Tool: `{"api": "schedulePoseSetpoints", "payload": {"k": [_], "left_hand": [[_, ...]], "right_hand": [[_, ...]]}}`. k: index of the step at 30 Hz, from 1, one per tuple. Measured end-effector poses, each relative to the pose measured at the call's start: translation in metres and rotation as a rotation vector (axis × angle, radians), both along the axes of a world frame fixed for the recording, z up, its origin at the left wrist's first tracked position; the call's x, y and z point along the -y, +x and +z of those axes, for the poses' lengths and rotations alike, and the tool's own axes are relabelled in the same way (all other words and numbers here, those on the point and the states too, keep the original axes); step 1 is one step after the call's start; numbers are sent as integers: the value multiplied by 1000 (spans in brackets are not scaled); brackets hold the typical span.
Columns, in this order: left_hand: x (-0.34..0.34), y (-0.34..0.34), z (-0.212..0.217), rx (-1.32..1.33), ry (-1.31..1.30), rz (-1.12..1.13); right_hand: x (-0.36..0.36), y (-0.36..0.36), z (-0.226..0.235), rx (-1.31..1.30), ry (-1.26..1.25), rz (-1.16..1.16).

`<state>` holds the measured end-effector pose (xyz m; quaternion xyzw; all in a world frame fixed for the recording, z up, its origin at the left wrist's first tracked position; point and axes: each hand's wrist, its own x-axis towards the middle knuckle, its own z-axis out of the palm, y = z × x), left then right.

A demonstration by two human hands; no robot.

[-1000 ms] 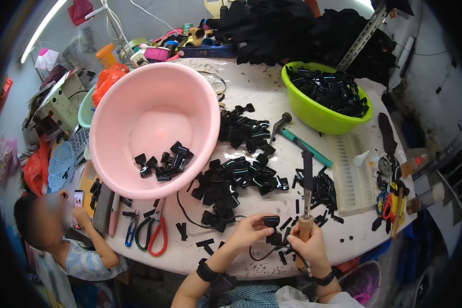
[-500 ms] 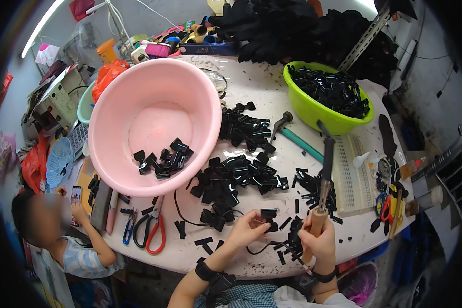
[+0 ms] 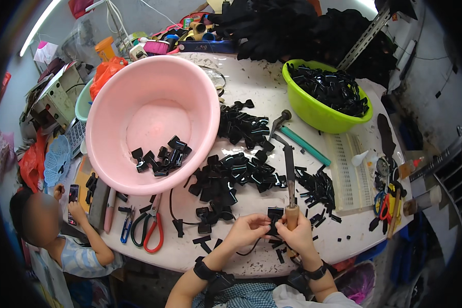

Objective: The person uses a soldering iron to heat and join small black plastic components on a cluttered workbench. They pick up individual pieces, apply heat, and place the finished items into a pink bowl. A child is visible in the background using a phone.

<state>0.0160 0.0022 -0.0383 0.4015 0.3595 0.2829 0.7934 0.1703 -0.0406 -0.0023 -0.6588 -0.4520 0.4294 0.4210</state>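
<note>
Both forearms are bare. The left hand [image 3: 249,228] and the right hand [image 3: 297,237] each have a black band on the wrist. A blue-and-white checked garment shows near the lower edge.

Pink basin [image 3: 150,87], far left, holding glossy black clips [image 3: 161,155]. Lime-green bowl [image 3: 321,114], far right, filled with black pieces [image 3: 331,88]. White table [image 3: 251,82], mottled with grey stains. Black plastic parts [image 3: 236,172], centre, some with pale glints. Teal-handled hammer [image 3: 305,146]. Tool with tan wooden handle [image 3: 291,218], dark metal blade. Red-handled pliers [image 3: 153,233], near left, beside green-handled ones. Blue snips [image 3: 127,230]. Cream ribbed board [image 3: 347,174], right. Orange bag [image 3: 105,74], far left.
</note>
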Motion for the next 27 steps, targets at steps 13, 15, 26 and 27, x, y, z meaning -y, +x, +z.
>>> {"api": "schedulePoseSetpoints", "payload": {"k": [13,15,26,27], "left_hand": [[-1,-5,1,41,-36,-40],[-1,-5,3,28,-33,-57],[-3,-7,7,6,-4,-73],[-3,-7,6,15,-5,-70]], "right_hand": [[-3,6,2,-106,-43,81],[-3,8,-2,-131,-35,98],[-4,5,1,-147,-69,66],[-3,4,-1,-140,-66,63]]}}
